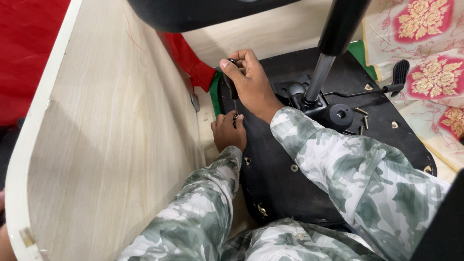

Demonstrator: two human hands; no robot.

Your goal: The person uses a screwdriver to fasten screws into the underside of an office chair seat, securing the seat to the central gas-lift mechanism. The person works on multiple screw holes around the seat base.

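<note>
wooden panel (pixel 111 140): pale, matt, fine grain
seat underside (pixel 290 188): black, matt, rough-looking
gas cylinder (pixel 319 77): shiny metal shaft
sleeves (pixel 348 169): soft cloth, camouflage print
screws (pixel 361 112): bright metal

My right hand (pixel 251 84) swallows most of the screwdriver (pixel 233 94), its tip lost behind my left hand (pixel 228 131), the screw there too small to make out, and the gas cylinder (pixel 333 43) runs off the top edge.
</note>
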